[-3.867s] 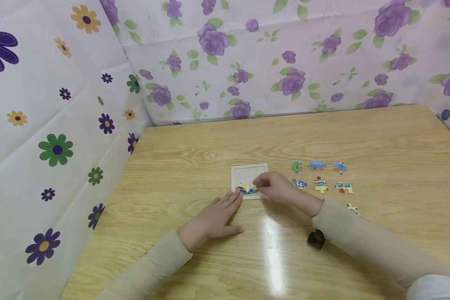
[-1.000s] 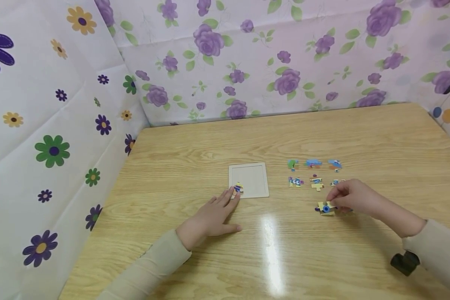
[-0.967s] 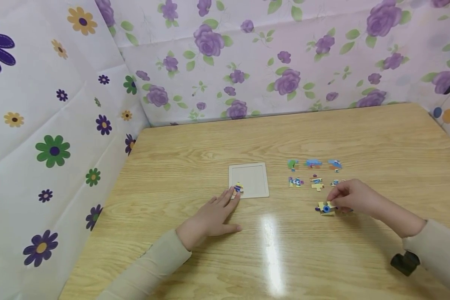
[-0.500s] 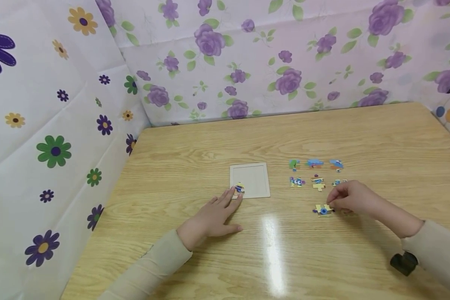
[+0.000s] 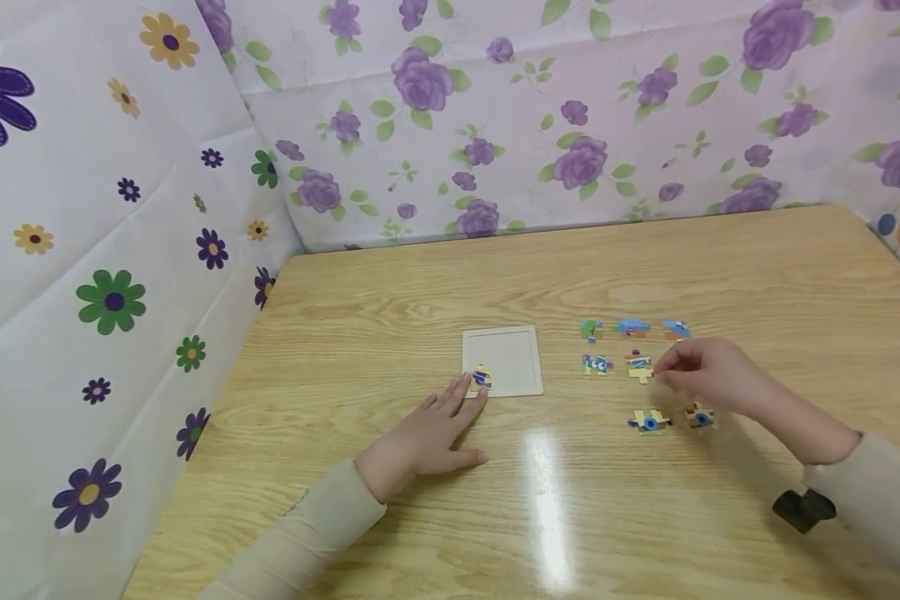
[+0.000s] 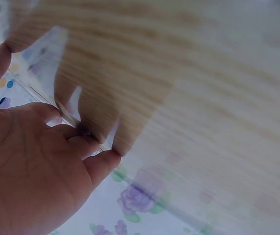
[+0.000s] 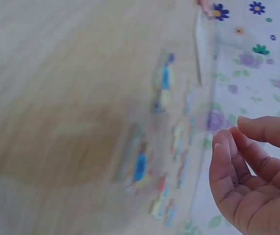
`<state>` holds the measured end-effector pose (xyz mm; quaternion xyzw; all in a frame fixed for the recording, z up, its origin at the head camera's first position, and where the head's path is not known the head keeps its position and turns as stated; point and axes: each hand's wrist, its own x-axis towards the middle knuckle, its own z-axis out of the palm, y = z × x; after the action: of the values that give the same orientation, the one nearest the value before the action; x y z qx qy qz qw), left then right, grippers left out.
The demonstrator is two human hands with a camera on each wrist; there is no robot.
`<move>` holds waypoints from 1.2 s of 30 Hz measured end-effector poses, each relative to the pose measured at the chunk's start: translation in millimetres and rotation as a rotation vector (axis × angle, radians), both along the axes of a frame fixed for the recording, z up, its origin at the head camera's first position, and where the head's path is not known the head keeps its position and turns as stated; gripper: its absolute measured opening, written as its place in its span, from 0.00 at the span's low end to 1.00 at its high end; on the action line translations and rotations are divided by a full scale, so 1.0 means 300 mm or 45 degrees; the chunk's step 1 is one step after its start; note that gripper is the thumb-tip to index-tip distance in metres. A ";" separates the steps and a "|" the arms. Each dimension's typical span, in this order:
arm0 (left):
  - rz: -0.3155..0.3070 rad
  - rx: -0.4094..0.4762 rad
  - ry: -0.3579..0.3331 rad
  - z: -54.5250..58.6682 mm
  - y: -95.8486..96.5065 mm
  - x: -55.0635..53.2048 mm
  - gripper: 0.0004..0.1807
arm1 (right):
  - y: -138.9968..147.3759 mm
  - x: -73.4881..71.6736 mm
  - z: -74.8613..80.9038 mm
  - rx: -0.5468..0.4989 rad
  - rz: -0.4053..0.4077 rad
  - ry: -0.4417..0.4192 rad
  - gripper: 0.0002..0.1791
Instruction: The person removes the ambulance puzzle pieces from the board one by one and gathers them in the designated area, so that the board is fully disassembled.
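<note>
My left hand (image 5: 420, 437) lies flat on the table, fingers spread, fingertips at the lower left corner of a pale puzzle tray (image 5: 515, 358). Within that corner sits one yellow and dark-blue jigsaw piece (image 5: 482, 375). Over the loose pieces at right hovers my right hand (image 5: 708, 379), fingers loosely curled, nothing between thumb and fingertips in the right wrist view. Below it lie a yellow piece with a blue wheel (image 5: 649, 422) and another wheel piece (image 5: 700, 415). The right hand covers part of the middle row.
Behind them is a top row: a green tree piece (image 5: 590, 329) and blue pieces (image 5: 633, 327). The middle row has a piece with eyes (image 5: 597, 364) and a yellow one (image 5: 640, 367). A black strap-like object (image 5: 804, 508) is at the right wrist. Floral cloth (image 5: 450, 150) hangs behind the table.
The right hand took the yellow wheel piece from the tray, set it on the table among the loose pieces, let go and rose away from it. The left hand stays put.
</note>
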<state>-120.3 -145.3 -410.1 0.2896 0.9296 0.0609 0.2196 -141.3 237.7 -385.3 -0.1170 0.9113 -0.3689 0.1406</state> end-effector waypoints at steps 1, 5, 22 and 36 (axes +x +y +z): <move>0.000 0.003 -0.001 0.000 0.000 0.000 0.46 | -0.005 -0.003 0.006 0.009 -0.001 0.024 0.10; 0.003 0.012 -0.007 0.001 0.002 -0.001 0.46 | -0.034 -0.014 0.025 0.027 -0.003 0.076 0.11; 0.024 -0.010 -0.016 0.000 0.002 -0.003 0.47 | -0.256 -0.063 0.030 -0.125 0.102 0.169 0.08; 0.059 -0.007 -0.021 -0.008 -0.003 -0.002 0.47 | -0.420 -0.119 -0.017 -0.213 0.196 0.164 0.06</move>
<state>-121.0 -146.0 -412.5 0.2671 0.9343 0.0657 0.2266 -176.8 111.8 -390.3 -0.2212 0.8728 -0.4235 0.0994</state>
